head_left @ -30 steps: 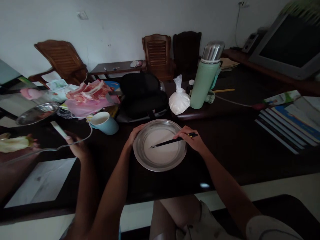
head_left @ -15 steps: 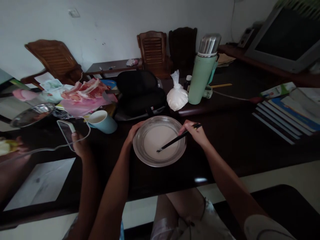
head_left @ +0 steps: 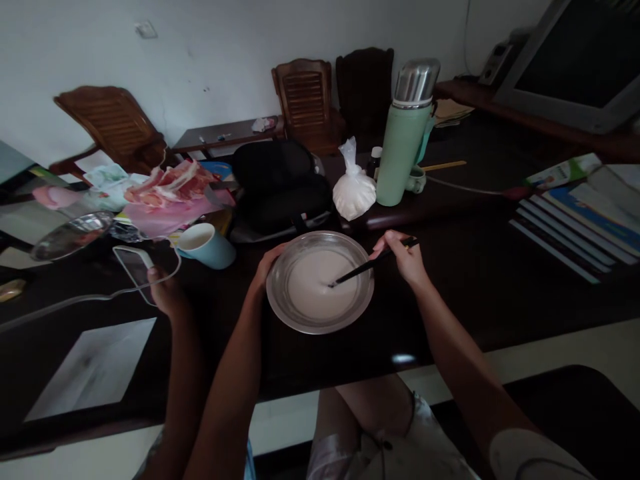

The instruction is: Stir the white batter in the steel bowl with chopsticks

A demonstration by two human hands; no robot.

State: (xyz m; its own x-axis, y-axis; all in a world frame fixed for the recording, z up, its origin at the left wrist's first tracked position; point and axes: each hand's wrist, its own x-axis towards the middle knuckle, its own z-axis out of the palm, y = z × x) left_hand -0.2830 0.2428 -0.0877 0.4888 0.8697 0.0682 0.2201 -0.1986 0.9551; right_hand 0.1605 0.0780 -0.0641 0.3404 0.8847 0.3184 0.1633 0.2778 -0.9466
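A metal bowl (head_left: 320,322) of pale, milky liquid (head_left: 315,283) stands on the dark table in front of me. My left hand (head_left: 270,265) grips the bowl's left side at the rim, most of its fingers hidden behind the wall. In my right hand (head_left: 403,255) is a pair of dark chopsticks (head_left: 363,268), slanting down to the left over the right rim. Their tips dip into the liquid near the middle. Just behind the bowl sits a tied clear bag of white powder (head_left: 354,195), with a green thermos (head_left: 406,143) beside it.
At left, another person's hand (head_left: 167,290) holds a phone (head_left: 135,270) with a cable. Near it are a blue mug (head_left: 213,248), raw meat (head_left: 173,183) on pink plastic, and a metal basin (head_left: 73,247). A black bag (head_left: 280,187) lies behind; books (head_left: 570,230) are stacked at right.
My right hand has moved right, and the chopstick tips have shifted right and slightly up through the liquid. The left hand stays on the bowl. Another hand at far left has left view.
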